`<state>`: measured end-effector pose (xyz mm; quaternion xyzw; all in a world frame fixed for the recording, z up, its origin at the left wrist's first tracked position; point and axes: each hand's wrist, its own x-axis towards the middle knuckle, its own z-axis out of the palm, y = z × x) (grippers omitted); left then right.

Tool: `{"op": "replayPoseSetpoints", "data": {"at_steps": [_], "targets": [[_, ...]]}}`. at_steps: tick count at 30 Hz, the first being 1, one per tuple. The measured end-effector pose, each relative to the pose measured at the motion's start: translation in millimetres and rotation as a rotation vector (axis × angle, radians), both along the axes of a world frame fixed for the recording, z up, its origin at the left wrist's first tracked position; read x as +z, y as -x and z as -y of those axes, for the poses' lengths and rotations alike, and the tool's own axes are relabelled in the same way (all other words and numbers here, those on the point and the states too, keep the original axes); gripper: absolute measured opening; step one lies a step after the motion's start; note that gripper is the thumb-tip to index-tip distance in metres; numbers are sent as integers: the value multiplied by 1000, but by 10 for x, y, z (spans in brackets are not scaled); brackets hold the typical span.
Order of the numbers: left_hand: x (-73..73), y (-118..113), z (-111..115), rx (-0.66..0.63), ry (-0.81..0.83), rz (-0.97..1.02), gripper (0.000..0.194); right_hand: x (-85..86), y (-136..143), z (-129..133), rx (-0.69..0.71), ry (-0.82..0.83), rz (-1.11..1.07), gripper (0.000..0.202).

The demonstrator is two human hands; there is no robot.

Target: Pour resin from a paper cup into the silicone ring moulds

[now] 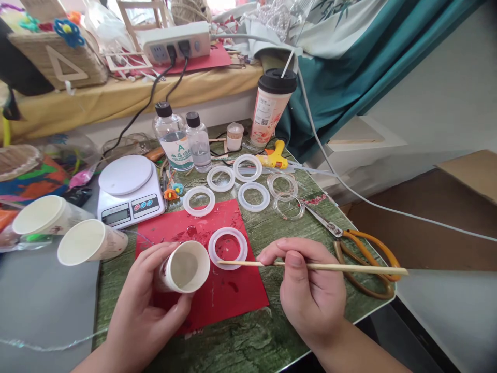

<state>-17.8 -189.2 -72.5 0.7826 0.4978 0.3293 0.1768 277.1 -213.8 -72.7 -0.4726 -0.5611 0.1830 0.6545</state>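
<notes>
My left hand (151,300) is wrapped round a paper cup (190,267), tilted a little so that a cloudy liquid shows inside. Pinched in my right hand (306,285) is a thin wooden chopstick (361,268), its tip over the near rim of a white ring-shaped mould (213,251). That mould lies on a red sheet (233,295) marked with wet-looking spots. Behind it are several more white ring moulds (199,201), one overlapping the sheet's far edge. Two clear rings (289,207) lie to their right, partly overlapping.
Two paper cups (87,242) and a kitchen scale (128,191) stand on the left. Two bottles (176,150), a lidded drink cup (272,109) and a yellow glue gun (275,155) are at the back. Orange-handled scissors (363,248) lie right. A white cable (349,189) crosses there.
</notes>
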Motion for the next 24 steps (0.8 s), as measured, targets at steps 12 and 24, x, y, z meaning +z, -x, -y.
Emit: {"op": "replayPoseSetpoints", "data": {"at_steps": [12, 24], "targets": [[-3, -7, 16, -5, -22, -59, 49, -14, 7, -21, -4, 8, -26, 16], [27, 8, 1, -30, -13, -90, 52, 7, 24, -38, -1, 22, -72, 15]]}}
